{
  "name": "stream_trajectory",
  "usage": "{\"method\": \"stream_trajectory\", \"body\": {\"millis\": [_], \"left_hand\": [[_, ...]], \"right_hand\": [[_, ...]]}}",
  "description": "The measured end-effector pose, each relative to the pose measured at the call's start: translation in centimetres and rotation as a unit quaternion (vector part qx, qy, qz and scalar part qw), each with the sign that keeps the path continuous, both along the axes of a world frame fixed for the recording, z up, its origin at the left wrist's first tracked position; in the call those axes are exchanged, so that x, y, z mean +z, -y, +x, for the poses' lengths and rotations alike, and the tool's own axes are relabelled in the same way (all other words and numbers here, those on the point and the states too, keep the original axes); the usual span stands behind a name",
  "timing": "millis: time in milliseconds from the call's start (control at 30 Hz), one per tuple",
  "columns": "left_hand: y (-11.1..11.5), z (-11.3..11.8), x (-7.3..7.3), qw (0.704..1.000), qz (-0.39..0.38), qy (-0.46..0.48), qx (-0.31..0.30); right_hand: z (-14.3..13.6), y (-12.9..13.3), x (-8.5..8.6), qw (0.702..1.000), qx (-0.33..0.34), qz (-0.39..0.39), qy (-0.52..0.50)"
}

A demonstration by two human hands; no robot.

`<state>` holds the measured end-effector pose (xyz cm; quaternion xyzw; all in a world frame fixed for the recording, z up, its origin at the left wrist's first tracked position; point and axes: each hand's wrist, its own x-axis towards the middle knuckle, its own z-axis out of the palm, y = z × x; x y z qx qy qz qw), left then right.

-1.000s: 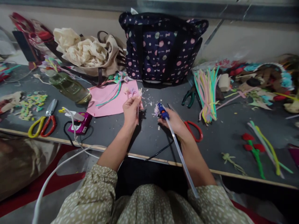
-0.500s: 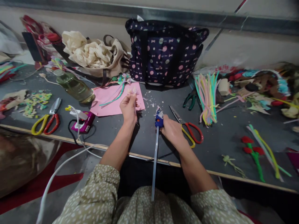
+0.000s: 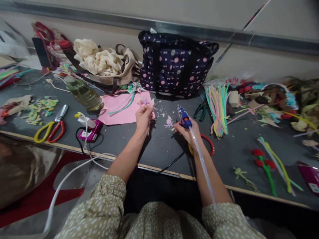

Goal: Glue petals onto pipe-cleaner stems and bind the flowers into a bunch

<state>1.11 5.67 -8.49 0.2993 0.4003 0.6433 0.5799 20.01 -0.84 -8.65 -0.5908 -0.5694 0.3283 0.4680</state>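
Note:
My left hand [image 3: 144, 118] is closed, pinching the thin stem of a small pale pink and lilac flower [image 3: 144, 101] above the edge of a pink sheet [image 3: 119, 114]. My right hand [image 3: 190, 132] is wrapped around a blue hot glue gun [image 3: 184, 118]. A long clear glue stick [image 3: 202, 162] sticks out of its back end toward me. Between my hands lies a little heap of lilac and white fluff [image 3: 169, 122], close to my right fingertips. Scissors with red and yellow handles [image 3: 208, 144] are partly hidden under my right hand and wrist.
A green bottle [image 3: 86, 96], another pair of scissors [image 3: 53, 127] and a purple power adapter [image 3: 91, 130] stand or lie at left. A dark patterned bag [image 3: 176, 66] stands behind. Pipe cleaners [image 3: 218, 109], green-handled pliers [image 3: 201, 111] and a red flower [image 3: 264, 162] lie at right.
My right hand has moved right with the glue gun and turned it, so its nozzle end tilts left and the lilac fluff shows. My left hand has shifted slightly right with the flower.

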Motion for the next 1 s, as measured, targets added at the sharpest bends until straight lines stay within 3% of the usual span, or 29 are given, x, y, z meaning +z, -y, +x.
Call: {"method": "stream_trajectory", "body": {"millis": [67,200,333,467,800,1000], "left_hand": [[0.1,0.2,0.0,0.998,-0.022,0.011,-0.059],[0.8,0.7,0.2,0.967,-0.058,0.032,-0.247],[1.6,1.1,0.3,0.937,-0.075,0.038,-0.339],[1.7,1.3,0.0,0.928,-0.086,0.051,-0.36],[1.8,1.3,-0.1,0.936,-0.089,0.049,-0.336],[1.8,1.4,0.0,0.941,-0.1,0.046,-0.321]], "right_hand": [[-0.4,-0.1,-0.1,0.999,-0.018,0.011,-0.049],[-1.2,-0.6,-0.1,0.991,-0.065,0.056,-0.104],[-1.6,-1.0,0.0,0.988,-0.083,0.08,-0.104],[-2.0,-0.6,0.2,0.988,-0.102,0.102,-0.063],[-2.4,-0.3,-0.1,0.984,-0.126,0.119,0.033],[-2.4,-0.2,-0.1,0.986,-0.118,0.117,0.023]]}}
